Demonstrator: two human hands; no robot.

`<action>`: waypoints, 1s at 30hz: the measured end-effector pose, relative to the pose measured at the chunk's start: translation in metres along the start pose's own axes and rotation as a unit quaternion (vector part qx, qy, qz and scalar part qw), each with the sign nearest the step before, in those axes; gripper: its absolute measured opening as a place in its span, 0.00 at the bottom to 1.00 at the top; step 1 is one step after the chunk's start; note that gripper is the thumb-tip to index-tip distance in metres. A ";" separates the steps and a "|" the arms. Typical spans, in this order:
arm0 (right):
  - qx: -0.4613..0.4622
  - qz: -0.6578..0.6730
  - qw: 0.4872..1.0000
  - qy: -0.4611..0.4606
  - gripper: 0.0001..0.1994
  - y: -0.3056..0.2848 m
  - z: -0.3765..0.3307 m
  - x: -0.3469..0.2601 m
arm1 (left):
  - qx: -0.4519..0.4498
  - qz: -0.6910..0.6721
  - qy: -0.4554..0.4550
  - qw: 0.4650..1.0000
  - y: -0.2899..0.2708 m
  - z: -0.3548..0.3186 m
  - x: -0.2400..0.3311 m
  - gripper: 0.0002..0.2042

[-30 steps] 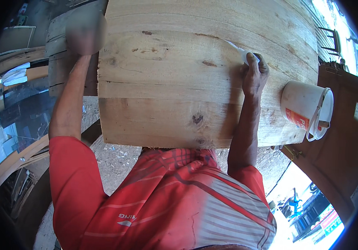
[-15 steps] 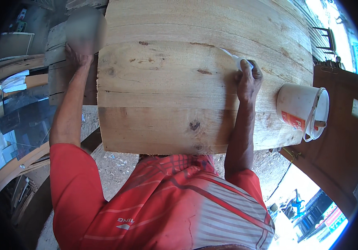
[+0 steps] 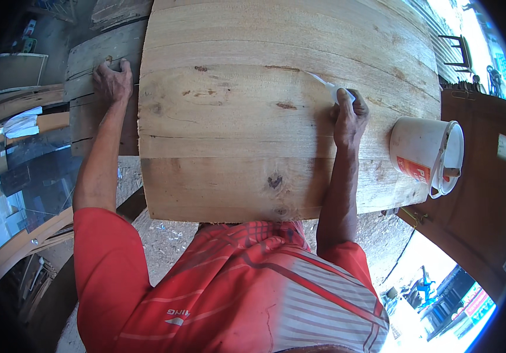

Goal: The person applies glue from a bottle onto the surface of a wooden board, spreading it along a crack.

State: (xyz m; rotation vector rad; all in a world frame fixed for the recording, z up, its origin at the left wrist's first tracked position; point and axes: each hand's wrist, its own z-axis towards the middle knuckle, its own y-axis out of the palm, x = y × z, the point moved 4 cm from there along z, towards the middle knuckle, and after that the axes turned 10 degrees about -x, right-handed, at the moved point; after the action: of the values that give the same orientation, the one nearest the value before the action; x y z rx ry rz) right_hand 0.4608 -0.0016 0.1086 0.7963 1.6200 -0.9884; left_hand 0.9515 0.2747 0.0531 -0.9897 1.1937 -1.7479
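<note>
The left hand [image 3: 111,79] lies flat, palm down, on a dark grey plank [image 3: 97,112] just beside the left edge of the pale wooden panel [image 3: 235,117]. Its fingers [image 3: 124,65] are spread slightly apart and grip nothing; the nearest ones rest close to the panel's edge.

The panel fills the middle of the view, made of several boards joined edge to edge, with a few dark knots.

The right hand [image 3: 349,120] rests on the panel near its right side. Its fingers [image 3: 360,101] are curled together around one small white tool [image 3: 335,89], whose thin pale tip [image 3: 316,77] sticks out past the fingers, up and to the left, touching the wood. What kind of tool it is cannot be told.

Right of that hand stands one white bucket [image 3: 417,156] with a red label, on the panel's right end, near the hand but apart from it. A stick rests in its mouth.

Count: two hands, one tool, one panel, one bucket.
</note>
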 end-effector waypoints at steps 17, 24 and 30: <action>0.006 0.004 1.000 0.008 0.12 -0.005 -0.003 -0.002 | 0.015 -0.004 0.005 1.000 0.001 0.000 -0.002 0.28; 0.000 0.010 1.000 -0.001 0.12 -0.003 -0.002 -0.003 | 0.014 -0.001 0.006 1.000 -0.002 -0.001 0.002 0.28; -0.003 0.015 1.000 -0.004 0.12 -0.002 -0.001 -0.003 | 0.008 -0.004 0.002 1.000 -0.003 -0.002 0.003 0.29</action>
State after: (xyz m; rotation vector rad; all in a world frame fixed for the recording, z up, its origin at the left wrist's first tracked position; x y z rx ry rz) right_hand 0.4592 -0.0013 0.1118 0.8093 1.5990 -0.9652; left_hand 0.9485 0.2736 0.0559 -0.9839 1.1773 -1.7640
